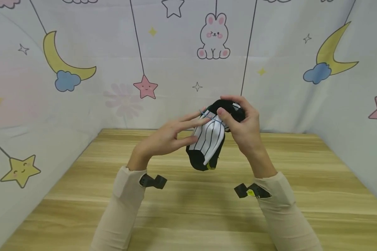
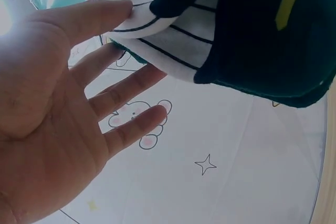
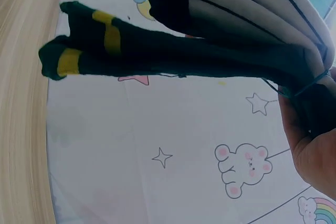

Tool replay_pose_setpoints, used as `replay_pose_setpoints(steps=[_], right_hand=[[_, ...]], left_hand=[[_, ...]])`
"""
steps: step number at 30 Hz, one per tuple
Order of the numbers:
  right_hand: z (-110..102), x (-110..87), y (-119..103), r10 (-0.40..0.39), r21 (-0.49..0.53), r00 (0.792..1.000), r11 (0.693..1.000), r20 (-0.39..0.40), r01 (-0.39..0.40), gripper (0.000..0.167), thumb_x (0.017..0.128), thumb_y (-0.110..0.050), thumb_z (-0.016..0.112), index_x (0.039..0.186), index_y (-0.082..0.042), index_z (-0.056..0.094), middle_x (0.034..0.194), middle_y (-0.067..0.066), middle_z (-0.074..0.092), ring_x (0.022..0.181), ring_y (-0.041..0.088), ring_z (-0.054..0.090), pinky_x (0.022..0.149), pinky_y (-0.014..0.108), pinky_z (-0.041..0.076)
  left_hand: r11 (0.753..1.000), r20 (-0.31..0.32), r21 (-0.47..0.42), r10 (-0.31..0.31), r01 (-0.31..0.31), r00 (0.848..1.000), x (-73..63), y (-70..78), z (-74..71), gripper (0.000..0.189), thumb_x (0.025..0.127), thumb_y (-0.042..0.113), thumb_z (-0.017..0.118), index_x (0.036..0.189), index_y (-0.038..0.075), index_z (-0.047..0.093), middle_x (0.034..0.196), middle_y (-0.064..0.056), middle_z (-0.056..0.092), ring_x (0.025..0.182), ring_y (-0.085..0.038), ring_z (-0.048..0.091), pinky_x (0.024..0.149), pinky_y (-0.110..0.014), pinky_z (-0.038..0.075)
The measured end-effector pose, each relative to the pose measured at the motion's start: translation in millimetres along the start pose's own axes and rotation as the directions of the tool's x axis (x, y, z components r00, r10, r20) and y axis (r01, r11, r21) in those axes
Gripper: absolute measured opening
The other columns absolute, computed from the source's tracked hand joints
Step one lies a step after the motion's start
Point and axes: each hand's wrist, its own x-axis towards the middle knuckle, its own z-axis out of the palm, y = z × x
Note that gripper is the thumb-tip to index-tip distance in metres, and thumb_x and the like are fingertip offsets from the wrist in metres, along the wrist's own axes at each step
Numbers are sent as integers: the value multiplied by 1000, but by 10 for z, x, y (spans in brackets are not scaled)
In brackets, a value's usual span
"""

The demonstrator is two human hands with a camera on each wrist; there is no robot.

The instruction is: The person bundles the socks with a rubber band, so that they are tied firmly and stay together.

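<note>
Socks (image 1: 208, 139) — dark green-black, white striped panels, some yellow — were held up in the air over the far part of the table (image 1: 188, 223), slightly right of centre, in front of the backdrop (image 1: 176, 52). Right hand (image 1: 250, 129) gripped the dark folded end, thumb on the near face, fingers round the far side. Left hand (image 1: 168, 136) wasn't gripping: fingers spread and mostly straight, reaching the striped part from the left, thumb against the fabric. A thin blue band (image 3: 312, 83) crossed the socks just beside the right hand's hold; left fingertips lay at or right beside it, contact hard to tell. Free ends hung toward the near side, clear of the table.

Step in hand looked like working the band on the bundle — whether on or off, couldn't tell. Next move likely called for a firm right hold on the folded end while left fingertips hooked the band and slid it evenly. Soft layers could slip apart or bunch under it.
</note>
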Motion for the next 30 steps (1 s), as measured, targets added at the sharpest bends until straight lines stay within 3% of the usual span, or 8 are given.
replay_pose_setpoints(steps=[6,12,16,19,21,27,30], right_hand=[[34,-5,-15,15,18,998,1000,68,-16,34,93,1,67,126,2,60,118,13,59,98,27,61,75,27,56],[71,-49,1,-43,-29,988,998,149,48,35,92,4,66,126,2,60,123,11,57,98,27,61,78,29,56],[108,-64,11,-101,-32,965,993,240,112,34,91,7,66,125,2,60,123,11,57,97,29,61,78,31,57],[142,-74,14,-129,-30,949,989,288,144,33,91,7,67,123,1,61,119,11,59,95,29,62,79,33,56],[157,-78,17,-136,-34,944,988,301,153,33,91,7,67,123,0,62,118,11,60,94,28,63,79,32,56],[145,-71,17,-141,-66,942,983,306,169,31,93,8,64,123,0,62,119,9,59,93,27,63,77,31,56],[125,-74,10,-141,-78,943,982,300,172,32,92,8,64,123,0,62,120,10,59,94,27,63,77,31,56]], left_hand=[[997,-121,-74,0,-9,993,9,22,6,36,98,11,65,133,11,60,137,-3,58,121,-18,57,101,-38,46],[991,-181,-119,-81,60,980,18,45,44,30,99,13,65,123,10,49,120,-8,64,106,-22,62,87,-40,52],[991,-206,-108,-102,81,973,49,45,75,29,101,31,61,118,11,50,109,-6,66,101,-20,62,84,-43,52],[994,-216,-80,-88,72,972,66,37,99,45,99,51,56,117,10,56,107,-4,64,101,-19,61,89,-43,50],[996,-220,-68,-77,64,972,62,27,108,51,99,55,54,117,8,61,109,-4,63,102,-20,60,91,-47,48],[994,-214,-70,-92,78,973,36,37,88,21,99,24,64,112,7,67,112,-3,63,104,-19,58,91,-42,49],[992,-209,-87,-107,91,972,39,55,75,16,97,19,66,108,8,70,114,-1,64,105,-18,57,91,-39,48]])
